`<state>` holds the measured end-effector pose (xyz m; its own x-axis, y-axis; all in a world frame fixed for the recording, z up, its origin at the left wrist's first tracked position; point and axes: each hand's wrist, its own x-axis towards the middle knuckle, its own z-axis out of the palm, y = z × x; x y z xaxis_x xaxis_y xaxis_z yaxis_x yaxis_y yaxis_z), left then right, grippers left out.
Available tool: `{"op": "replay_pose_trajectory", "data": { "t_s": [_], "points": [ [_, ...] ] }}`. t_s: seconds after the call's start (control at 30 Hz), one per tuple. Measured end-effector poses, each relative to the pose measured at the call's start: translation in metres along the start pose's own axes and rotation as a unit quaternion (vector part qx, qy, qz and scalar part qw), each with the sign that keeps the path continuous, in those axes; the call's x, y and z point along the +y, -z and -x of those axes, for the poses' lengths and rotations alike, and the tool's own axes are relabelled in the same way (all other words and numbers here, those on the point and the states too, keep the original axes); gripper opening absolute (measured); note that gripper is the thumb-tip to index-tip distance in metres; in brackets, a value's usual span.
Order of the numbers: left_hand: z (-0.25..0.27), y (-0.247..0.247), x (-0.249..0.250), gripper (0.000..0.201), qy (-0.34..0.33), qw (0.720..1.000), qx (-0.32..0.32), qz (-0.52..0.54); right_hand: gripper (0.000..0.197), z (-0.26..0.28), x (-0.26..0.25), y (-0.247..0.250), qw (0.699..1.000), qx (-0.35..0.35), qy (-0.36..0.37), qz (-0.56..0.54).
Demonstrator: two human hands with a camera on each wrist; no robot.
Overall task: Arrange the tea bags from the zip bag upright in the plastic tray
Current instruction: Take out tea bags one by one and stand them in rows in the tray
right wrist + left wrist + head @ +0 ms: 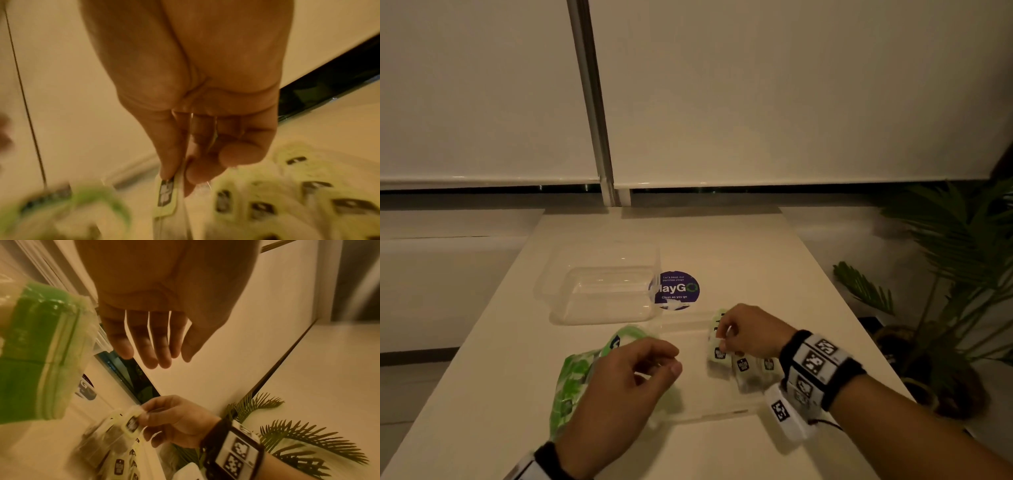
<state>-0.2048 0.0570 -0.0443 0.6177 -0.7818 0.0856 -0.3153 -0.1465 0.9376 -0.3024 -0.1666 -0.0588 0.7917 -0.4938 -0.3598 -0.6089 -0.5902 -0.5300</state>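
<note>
Left hand: the left hand (626, 373) is hanging over the green zip bag (575, 377), fingers loose, holding nothing.
Right hand: the right hand (750, 329) is pinching a tea bag (717, 337), and it is standing tall.
Tray: the clear tray (722, 414) is sitting right under it.
Nearer hand: the right one.

Left hand (633, 373) hovers palm down, fingers relaxed and straight, holding nothing. Right hand (748, 330) has thumb and forefinger pinched together, other fingers curled, wrist raised.
</note>
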Motion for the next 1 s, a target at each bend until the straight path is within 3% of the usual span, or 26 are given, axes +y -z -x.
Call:
{"op": "replay_pose_trajectory", "data": {
  "t_s": [0.13,0.4,0.57,0.7,0.83,1.0],
  "points": [
    [0.007,0.007,-0.005,0.022,-0.013,1.000,-0.012,-0.006,0.015,-0.023,0.009,-0.013,0.990,0.001,0.003,0.144],
    [0.005,0.035,-0.008,0.010,-0.014,0.998,0.018,0.064,0.013,-0.025,0.005,-0.021,0.972,0.084,0.013,0.219],
    [-0.007,0.063,-0.032,0.016,-0.003,0.992,0.120,-0.028,0.015,-0.014,-0.018,-0.029,0.967,0.105,0.074,0.221],
    [-0.014,0.077,-0.072,0.018,0.083,0.982,0.115,-0.121,0.019,-0.011,-0.059,-0.049,0.979,0.020,0.176,0.098],
    [-0.014,0.078,-0.094,0.020,0.141,0.976,0.071,-0.151,0.034,-0.024,-0.087,-0.066,0.980,-0.059,0.176,0.078],
    [-0.011,0.078,-0.106,0.020,0.158,0.978,0.044,-0.129,0.039,-0.036,-0.109,-0.073,0.979,-0.087,0.164,0.080]
  ]
}}
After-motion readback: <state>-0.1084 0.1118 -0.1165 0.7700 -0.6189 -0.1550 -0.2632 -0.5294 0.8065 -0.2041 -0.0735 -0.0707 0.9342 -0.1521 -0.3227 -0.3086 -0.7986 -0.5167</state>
